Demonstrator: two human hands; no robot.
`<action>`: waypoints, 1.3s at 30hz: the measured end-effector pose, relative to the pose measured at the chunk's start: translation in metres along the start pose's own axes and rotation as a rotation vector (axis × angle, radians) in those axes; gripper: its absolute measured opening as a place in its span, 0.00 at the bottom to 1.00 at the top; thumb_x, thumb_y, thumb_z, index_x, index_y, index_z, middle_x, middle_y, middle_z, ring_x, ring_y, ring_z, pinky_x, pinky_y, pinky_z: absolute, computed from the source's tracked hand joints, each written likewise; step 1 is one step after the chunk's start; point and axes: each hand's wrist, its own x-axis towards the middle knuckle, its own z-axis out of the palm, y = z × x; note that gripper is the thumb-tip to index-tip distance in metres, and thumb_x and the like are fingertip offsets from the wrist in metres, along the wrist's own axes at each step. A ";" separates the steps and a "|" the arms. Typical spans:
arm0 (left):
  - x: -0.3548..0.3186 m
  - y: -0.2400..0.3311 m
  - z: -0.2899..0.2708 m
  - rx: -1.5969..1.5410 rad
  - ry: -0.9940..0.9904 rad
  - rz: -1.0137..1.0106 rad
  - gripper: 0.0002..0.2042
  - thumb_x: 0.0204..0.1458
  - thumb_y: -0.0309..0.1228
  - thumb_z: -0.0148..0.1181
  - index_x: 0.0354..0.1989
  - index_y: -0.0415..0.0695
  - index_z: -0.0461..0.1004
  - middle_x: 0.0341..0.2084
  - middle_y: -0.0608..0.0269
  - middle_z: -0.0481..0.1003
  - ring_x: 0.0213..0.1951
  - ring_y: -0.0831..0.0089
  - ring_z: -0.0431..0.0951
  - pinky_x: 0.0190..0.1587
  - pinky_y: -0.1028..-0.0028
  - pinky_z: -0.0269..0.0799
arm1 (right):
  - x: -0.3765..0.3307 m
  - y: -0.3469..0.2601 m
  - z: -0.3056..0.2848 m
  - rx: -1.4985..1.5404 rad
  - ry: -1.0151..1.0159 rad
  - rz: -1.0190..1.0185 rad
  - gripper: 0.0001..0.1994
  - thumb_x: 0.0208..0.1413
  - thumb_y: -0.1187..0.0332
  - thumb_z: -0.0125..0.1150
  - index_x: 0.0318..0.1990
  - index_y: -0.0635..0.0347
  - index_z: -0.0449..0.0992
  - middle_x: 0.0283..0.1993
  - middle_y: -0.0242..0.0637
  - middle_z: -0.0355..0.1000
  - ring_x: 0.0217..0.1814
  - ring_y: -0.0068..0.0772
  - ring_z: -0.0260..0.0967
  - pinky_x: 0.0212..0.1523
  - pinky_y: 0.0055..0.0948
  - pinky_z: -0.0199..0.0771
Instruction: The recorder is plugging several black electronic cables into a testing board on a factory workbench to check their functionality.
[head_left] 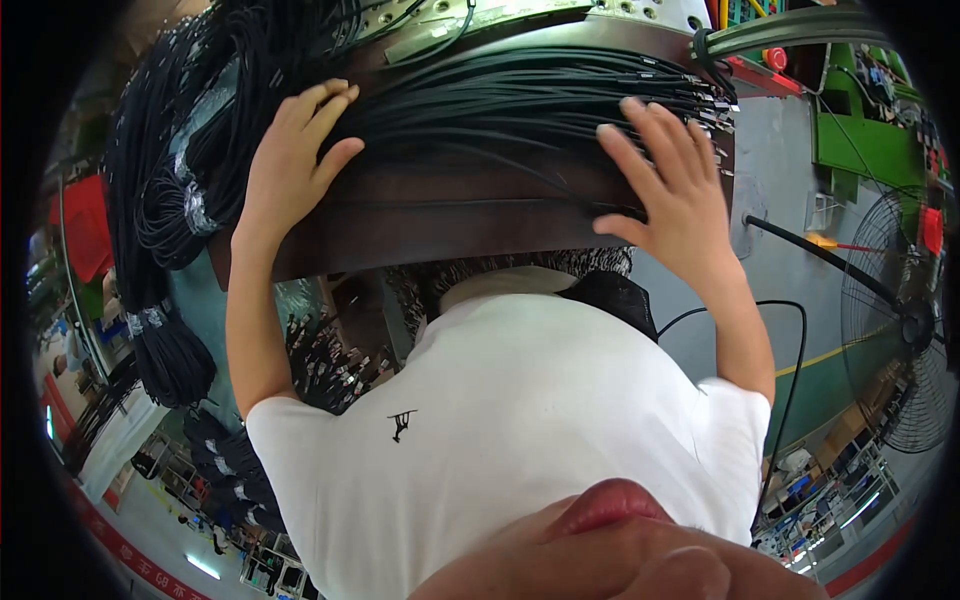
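Many black cables [480, 105] lie across the brown table [430, 235]; the left hand [290, 160], fingers parted, is at their left, the right hand [685, 195] spread near their connector ends [722, 104]; touch is unclear. Straightening seems in hand; gathering would call for closing fingers evenly.

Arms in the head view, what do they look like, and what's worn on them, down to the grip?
The left arm and right arm are bare below the short, plain sleeves of a white shirt. The left grip and right grip are ungloved, five-fingered hands. No rings, watches or wristbands show.
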 end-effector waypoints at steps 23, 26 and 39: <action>0.091 0.066 -0.005 -0.429 -0.612 0.092 0.19 0.60 0.42 0.56 0.31 0.33 0.71 0.19 0.55 0.65 0.25 0.69 0.70 0.32 0.70 0.67 | 0.153 0.089 0.038 0.310 -0.212 -0.141 0.16 0.59 0.59 0.57 0.49 0.59 0.74 0.44 0.50 0.76 0.47 0.55 0.73 0.48 0.42 0.72; 0.158 0.114 0.019 -0.786 -0.870 -0.118 0.18 0.61 0.43 0.52 0.34 0.39 0.77 0.19 0.68 0.68 0.19 0.79 0.69 0.23 0.75 0.68 | 0.169 0.117 0.045 0.177 -0.258 -0.369 0.15 0.60 0.60 0.55 0.48 0.57 0.76 0.46 0.47 0.76 0.46 0.49 0.74 0.46 0.40 0.73; 0.039 0.171 0.031 -1.679 -0.390 -0.435 0.15 0.67 0.37 0.46 0.47 0.38 0.73 0.19 0.76 0.62 0.21 0.89 0.57 0.24 0.85 0.52 | 0.126 0.077 0.013 0.406 -0.321 -0.247 0.14 0.60 0.65 0.60 0.51 0.60 0.77 0.45 0.37 0.74 0.49 0.32 0.71 0.51 0.28 0.69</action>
